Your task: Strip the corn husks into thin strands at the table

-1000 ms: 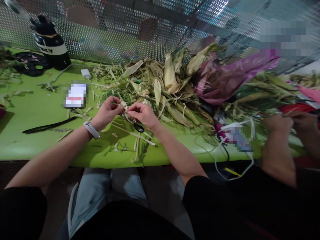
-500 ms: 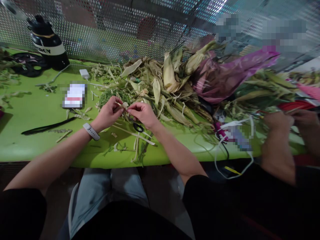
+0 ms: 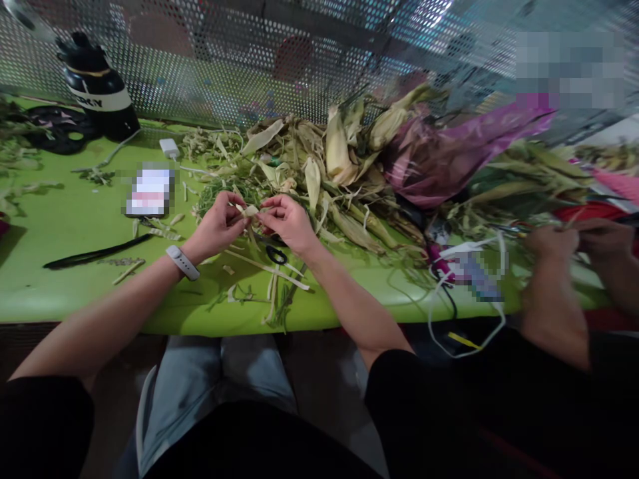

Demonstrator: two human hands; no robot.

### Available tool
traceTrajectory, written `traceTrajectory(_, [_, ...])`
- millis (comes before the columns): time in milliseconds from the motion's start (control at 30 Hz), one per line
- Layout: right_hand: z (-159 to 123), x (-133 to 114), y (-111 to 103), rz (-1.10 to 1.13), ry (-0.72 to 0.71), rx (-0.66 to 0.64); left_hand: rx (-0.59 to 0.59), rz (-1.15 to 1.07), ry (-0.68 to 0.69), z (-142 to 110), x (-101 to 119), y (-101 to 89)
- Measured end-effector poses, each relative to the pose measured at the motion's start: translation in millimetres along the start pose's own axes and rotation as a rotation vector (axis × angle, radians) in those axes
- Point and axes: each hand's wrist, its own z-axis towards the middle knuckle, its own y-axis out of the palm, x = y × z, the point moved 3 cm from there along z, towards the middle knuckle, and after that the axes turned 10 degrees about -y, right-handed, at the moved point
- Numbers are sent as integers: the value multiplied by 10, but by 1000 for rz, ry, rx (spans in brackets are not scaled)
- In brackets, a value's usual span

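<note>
Between the fingertips of both hands is a small pale strip of corn husk. My left hand, with a white band on the wrist, pinches one side of it. My right hand pinches the other side, thumb and forefinger pressed together. Just below my right hand lies a black ring, perhaps a roll of tape. Behind both hands rises a heap of dried corn husks, with thin green stems at its near left. Pale strips lie on the green table in front of my hands.
On the green table stand a phone and a black bottle at left. A black strap lies nearby. A purple plastic bag rests on the husks. At right are a white cable and a co-worker's hands.
My right hand has shifted very slightly, its fingers a little more raised at the husk strip. My left hand stays nearly in place. The co-worker's hands have moved slightly.
</note>
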Motion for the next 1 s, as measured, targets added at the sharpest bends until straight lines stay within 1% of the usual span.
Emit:
traceTrajectory(100, [0,15,10,39,-30,-26,-34,3,-3,6,-4,11])
traceTrajectory(200, [1,19,13,68,-41,-4,-79,31,11,4,2,15])
traceTrajectory(333, [-8,-22,16,125,25,56,-109,117,24,-24,72,5])
traceTrajectory(433, [-31,-61,32,96,86,21,-129,241,37,-49,132,14])
traceTrajectory(533, [-41,-56,39,2,81,-49,-151,332,57,-49,135,28])
traceTrajectory(600, [-30,-44,20,-84,9,-45,-198,310,43,-39,114,36])
traceTrajectory(667, [-10,-45,-10,-155,-95,0,-264,232,4,-31,107,42])
traceTrajectory(733, [6,-45,-26,-155,-143,26,-317,147,-46,-34,132,46])
traceTrajectory(800, [12,-37,-24,-92,-106,22,-328,91,-97,-44,181,47])
traceTrajectory(900, [3,-41,-8,-8,-43,36,-324,66,-150,-60,255,54])
traceTrajectory(1000, [-6,-48,15,9,-54,52,-361,68,-154,-67,289,73])
